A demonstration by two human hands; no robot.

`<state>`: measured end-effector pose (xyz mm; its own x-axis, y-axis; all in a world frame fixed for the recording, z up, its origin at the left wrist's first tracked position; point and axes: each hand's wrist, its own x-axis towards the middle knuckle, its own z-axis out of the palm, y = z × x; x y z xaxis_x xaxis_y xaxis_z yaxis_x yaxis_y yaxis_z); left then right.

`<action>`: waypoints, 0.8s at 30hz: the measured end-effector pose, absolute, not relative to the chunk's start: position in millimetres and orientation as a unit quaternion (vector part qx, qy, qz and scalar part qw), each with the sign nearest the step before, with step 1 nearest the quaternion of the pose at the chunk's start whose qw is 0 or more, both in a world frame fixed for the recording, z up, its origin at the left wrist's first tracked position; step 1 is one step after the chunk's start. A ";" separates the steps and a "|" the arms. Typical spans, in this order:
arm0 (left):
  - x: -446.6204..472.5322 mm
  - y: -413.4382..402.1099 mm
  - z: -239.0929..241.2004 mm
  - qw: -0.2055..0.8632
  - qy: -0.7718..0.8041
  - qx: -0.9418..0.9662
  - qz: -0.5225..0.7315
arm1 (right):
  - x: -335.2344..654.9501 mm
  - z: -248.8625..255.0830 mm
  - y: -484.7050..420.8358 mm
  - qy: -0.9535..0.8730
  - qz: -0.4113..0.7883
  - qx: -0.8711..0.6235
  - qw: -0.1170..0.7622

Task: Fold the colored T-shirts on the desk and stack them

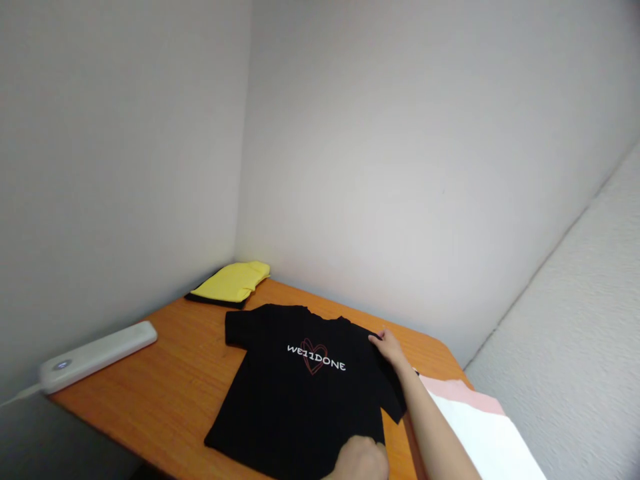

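Observation:
A black T-shirt (pixel 300 393) with white "WE11DONE" lettering and a red heart lies spread flat, front up, on the orange wooden table (pixel 170 380). My right hand (pixel 387 347) reaches along the shirt's right side and pinches the fabric at the shoulder, near the sleeve. At the bottom edge of the view, my left hand (pixel 360 460) rests on the shirt's lower hem with its fingers curled under, so only the back of the hand shows.
A folded yellow garment (pixel 233 281) lies on a dark one in the table's far corner. A long white device (pixel 95 355) with a cable sits along the left edge. Pink and white cloth (pixel 475 420) lies at the right. Walls close in behind and left.

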<state>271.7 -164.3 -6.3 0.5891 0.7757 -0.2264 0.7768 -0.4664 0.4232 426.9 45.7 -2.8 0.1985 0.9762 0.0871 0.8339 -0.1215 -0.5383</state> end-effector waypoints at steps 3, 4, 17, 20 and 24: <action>262.1 -168.0 5.3 0.317 0.421 0.847 0.071 | 430.3 14.8 43.4 -0.604 0.199 -0.720 0.279; 259.3 -170.4 8.3 0.358 0.413 0.830 0.106 | 432.2 22.8 41.3 -0.600 0.217 -0.713 0.290; 173.2 -206.8 17.8 0.553 0.459 0.579 0.385 | 351.3 105.9 45.9 -0.659 0.141 -0.672 0.307; 140.3 -208.0 2.9 0.537 0.565 0.511 0.363 | 289.0 102.3 61.6 -0.694 0.087 -0.663 0.267; 97.1 -210.4 -27.6 0.526 0.636 0.458 0.330 | 209.6 79.8 69.5 -0.718 0.063 -0.663 0.203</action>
<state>97.1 -210.4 -27.6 -0.0269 0.9299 -0.3669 0.2360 0.3625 0.9016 209.6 69.5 79.8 -0.0376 0.9773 0.2085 0.9263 0.1124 -0.3597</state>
